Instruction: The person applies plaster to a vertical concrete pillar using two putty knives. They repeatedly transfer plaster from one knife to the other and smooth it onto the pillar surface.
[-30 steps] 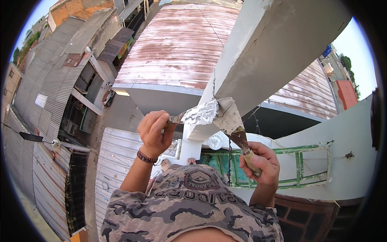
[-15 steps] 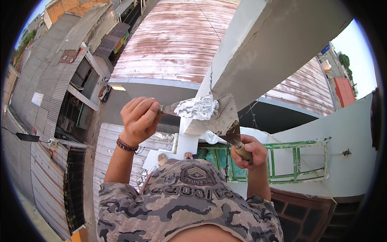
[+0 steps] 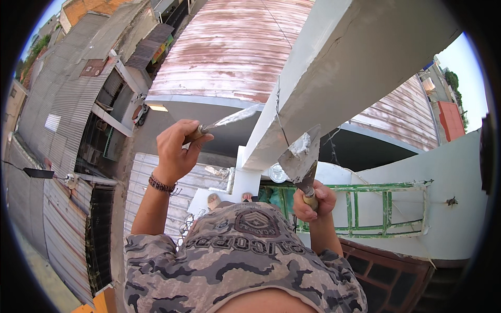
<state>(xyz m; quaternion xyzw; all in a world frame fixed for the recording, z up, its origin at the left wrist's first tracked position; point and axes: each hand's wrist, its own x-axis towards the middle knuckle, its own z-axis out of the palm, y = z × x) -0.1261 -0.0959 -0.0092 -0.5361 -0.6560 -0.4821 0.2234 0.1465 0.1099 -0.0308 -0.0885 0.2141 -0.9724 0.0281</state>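
Note:
My left hand (image 3: 176, 152) is closed on the handle of a putty knife; its blade (image 3: 233, 116) carries white paste and is raised apart from the wider knife, pointing toward the pale concrete beam (image 3: 323, 83). My right hand (image 3: 314, 202) grips the handle of a wide putty knife (image 3: 292, 161), its blade smeared with grey-white paste and a white lump near the upper part. That blade is just in front of the beam's underside; whether it touches cannot be told. A dark wire (image 3: 280, 117) hangs along the beam.
Below, my sandalled feet (image 3: 214, 201) stand on a narrow white ledge (image 3: 242, 188) near a white bucket (image 3: 277, 172). A green ladder (image 3: 386, 214) lies to the right by a white wall (image 3: 443, 172). Corrugated roofs (image 3: 219, 47) and a lower alley with a motorbike (image 3: 140, 117) surround the drop.
The two blades, earlier together, have separated. My left knife moved up and turned, showing less of its face. My right hand moved slightly left from one second ago, leaving paste visible on the wide blade.

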